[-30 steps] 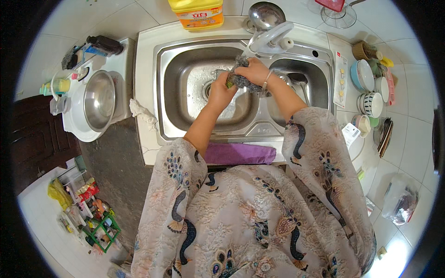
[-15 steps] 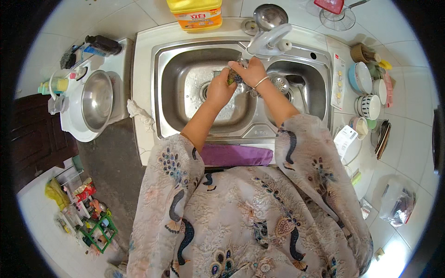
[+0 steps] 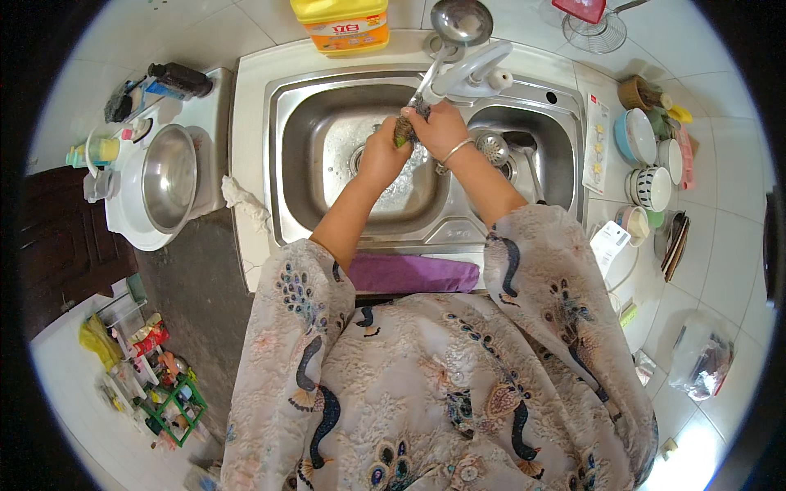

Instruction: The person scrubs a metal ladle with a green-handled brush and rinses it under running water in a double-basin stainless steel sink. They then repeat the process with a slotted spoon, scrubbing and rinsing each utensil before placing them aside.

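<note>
Both my hands meet over the sink (image 3: 277, 164), near its divider. A metal ladle (image 3: 461, 23) points up and away, its round bowl beyond the white faucet (image 3: 471, 72) and its handle running down to my fingers. My left hand (image 3: 383, 154) is closed around the handle's lower end. A greenish-brown piece (image 3: 403, 131) shows there; whether it is the handle's grip or separate, I cannot tell. My right hand (image 3: 442, 131), wearing a bracelet, presses a dark, wiry scrubber (image 3: 422, 107) against the handle. Its fingertips are partly hidden.
In the right basin rest a round drain strainer (image 3: 492, 149) and a dark utensil (image 3: 521, 141). Behind the sink stands a yellow jug (image 3: 342, 24). Bowls (image 3: 652, 189) line the right counter. A metal basin (image 3: 170, 178) sits left. A purple cloth (image 3: 413, 273) lies along the front edge.
The ladle has shifted up and slightly left, so more of its handle shows beside the faucet. My left hand has moved a little left, and more of the greenish-brown piece shows.
</note>
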Tool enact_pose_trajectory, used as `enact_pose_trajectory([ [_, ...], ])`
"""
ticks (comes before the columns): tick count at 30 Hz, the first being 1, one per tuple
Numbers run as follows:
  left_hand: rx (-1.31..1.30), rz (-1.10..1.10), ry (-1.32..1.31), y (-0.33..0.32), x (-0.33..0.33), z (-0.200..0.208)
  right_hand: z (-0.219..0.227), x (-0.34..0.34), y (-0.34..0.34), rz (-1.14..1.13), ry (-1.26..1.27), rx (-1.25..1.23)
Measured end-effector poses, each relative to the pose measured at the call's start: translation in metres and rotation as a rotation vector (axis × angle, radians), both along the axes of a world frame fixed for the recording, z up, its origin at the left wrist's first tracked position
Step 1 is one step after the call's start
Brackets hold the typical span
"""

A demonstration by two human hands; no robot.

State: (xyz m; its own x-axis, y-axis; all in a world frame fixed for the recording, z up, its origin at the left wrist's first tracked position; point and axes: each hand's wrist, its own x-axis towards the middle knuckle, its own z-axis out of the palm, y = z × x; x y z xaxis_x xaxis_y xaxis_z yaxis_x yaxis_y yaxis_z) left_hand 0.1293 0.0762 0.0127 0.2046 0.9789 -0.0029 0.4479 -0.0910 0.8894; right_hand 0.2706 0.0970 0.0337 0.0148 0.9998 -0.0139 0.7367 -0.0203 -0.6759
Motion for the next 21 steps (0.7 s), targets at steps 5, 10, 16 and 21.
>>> enact_pose_trajectory([
  [5,-0.035,0.016,0.317,-0.005,0.001,0.007,-0.001,-0.005,0.006,-0.048,0.007,-0.167],
  [10,-0.011,-0.009,-0.091,-0.005,0.002,-0.007,0.0,0.013,0.004,0.089,0.029,-0.136],
  [16,-0.191,-0.004,-0.269,-0.004,0.002,-0.013,0.049,0.047,0.011,0.341,-0.055,-0.221],
  [21,-0.307,-0.08,-0.466,-0.003,0.003,-0.007,-0.025,0.065,0.051,0.145,-0.303,0.055],
])
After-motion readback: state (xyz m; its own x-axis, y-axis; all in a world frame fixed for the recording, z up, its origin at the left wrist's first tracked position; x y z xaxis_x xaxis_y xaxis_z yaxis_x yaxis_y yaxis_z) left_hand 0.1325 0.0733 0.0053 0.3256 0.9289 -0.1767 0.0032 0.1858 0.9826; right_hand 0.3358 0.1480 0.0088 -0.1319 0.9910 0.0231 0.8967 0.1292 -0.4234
